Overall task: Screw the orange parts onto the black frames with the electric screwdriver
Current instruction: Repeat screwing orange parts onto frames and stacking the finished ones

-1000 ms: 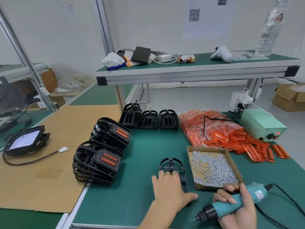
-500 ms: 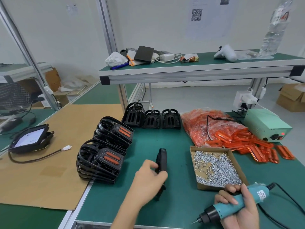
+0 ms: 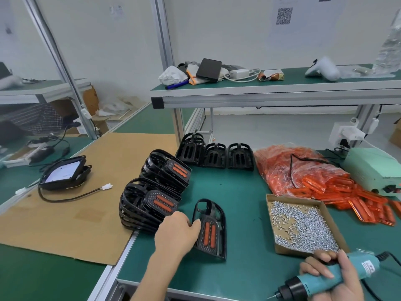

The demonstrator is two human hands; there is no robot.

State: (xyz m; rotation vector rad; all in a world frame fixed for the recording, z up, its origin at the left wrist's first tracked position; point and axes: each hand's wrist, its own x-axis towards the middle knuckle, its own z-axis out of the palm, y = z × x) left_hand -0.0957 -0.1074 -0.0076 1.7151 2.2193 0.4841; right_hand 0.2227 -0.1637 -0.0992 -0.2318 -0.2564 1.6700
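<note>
A black frame (image 3: pixel 209 229) with its orange part (image 3: pixel 209 231) showing as two strips is held at its left edge by the left hand (image 3: pixel 176 233); fingers are curled round that edge, the thumb side is hidden. The frame is tilted up off the green bench (image 3: pixel 238 196), near centre, just right of the near stack of finished frames (image 3: pixel 149 206). A second finished stack (image 3: pixel 167 168) is seen just beyond it. Three bare frames (image 3: pixel 214 154) are lined up farther back, under the upper shelf (image 3: pixel 271 92).

The electric screwdriver (image 3: pixel 323 279) is gripped in the right hand (image 3: pixel 332 276) at the near right corner, fingers wrapped fully round the teal body, bit pointed down-left and clear of any work. The cardboard tray of screws (image 3: pixel 303 229) is just beyond that hand. The bag of orange parts (image 3: pixel 303 174) is spilled far right, beside a pale green power box (image 3: pixel 373 170).

Step judged: one frame appears assembled and is being set aside toward the finished stack; no screwing is under way now. Whether all its screws are in cannot be told from this side.

Next move, as a guess: the frame is to be laid on the near stack, then a bare frame fetched from the far row, an orange part taken from the right pile and seated, and a screw picked from the tray onto the bit. The driver cord (image 3: pixel 390 260) should be kept off the tray.
</note>
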